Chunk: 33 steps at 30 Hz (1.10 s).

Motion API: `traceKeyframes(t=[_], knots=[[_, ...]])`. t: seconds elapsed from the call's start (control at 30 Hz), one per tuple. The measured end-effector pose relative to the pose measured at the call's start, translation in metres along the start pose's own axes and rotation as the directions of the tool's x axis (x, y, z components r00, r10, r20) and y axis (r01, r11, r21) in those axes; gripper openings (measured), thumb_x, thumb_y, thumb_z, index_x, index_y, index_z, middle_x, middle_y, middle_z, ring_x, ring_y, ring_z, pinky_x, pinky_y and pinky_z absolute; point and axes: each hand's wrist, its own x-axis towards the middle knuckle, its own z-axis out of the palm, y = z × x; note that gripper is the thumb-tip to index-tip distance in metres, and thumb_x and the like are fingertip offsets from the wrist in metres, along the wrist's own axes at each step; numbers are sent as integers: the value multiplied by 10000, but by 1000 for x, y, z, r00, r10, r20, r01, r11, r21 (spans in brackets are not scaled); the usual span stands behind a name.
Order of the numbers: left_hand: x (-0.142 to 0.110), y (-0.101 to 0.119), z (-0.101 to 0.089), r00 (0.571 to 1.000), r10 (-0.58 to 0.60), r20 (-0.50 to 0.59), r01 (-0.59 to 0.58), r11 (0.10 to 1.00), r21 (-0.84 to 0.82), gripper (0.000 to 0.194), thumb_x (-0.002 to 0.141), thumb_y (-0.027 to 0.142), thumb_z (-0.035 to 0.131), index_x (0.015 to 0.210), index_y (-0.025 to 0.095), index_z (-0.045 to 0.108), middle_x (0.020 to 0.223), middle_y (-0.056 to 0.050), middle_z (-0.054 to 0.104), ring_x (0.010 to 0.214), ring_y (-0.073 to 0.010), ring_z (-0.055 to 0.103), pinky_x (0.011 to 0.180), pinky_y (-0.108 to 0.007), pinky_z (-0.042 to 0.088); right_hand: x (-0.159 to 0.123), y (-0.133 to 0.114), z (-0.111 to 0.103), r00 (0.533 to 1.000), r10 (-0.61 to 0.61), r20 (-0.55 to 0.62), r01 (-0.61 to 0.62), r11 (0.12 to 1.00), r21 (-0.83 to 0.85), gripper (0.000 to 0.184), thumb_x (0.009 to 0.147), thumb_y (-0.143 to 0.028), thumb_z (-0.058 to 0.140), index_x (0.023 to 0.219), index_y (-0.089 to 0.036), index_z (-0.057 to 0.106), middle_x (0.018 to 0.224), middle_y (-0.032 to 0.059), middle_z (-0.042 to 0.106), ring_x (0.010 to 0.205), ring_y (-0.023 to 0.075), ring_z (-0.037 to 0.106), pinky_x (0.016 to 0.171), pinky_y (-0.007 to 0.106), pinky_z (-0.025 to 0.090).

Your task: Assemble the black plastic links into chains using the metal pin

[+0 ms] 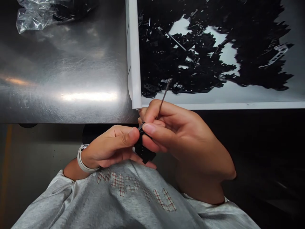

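Observation:
My left hand point(111, 146) is closed around a small black plastic part point(144, 152), held close to my chest below the table edge. My right hand point(181, 140) pinches a thin metal rod point(164, 95), whose lower end meets the black part between my thumbs. The rod's tip points up toward the white tray. Both thumbs press together over the part, which is mostly hidden by my fingers. A pale band sits on my left wrist.
A white tray point(133, 63) at the upper right holds a big heap of small black parts point(209, 47). The steel table top point(66, 70) lies left of it, with a crumpled clear plastic bag point(35, 14) at the far left corner.

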Motion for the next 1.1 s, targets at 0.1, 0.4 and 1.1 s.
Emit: traceKeyframes(t=[0.1,0.4,1.1], knots=[[0,-1,0,999,0,-48,1,1000,31,434,787,581,848,865,157,802,879,-49,767,821,-164,737,866,-363,641,1,0,-3,1000,-30,7,30,998,-63,454,823,-538,853,736,-223,538,593,-77,446,482,75,496,391,182,403],[-1,-2,-1,999,-15,-50,19,997,76,495,765,633,839,767,148,745,839,-46,738,785,-181,719,841,-388,623,-2,5,-4,1000,-2,-10,2,1000,9,413,839,-490,855,782,-231,538,621,-75,471,470,70,459,409,200,366],[-69,123,5,330,941,-79,-329,193,924,258,945,522,713,881,283,787,1118,46,780,1030,-196,714,1009,-382,522,-20,22,-34,679,-641,-359,351,712,-608,334,984,-344,694,714,-251,521,631,-29,422,580,155,382,537,326,311]])
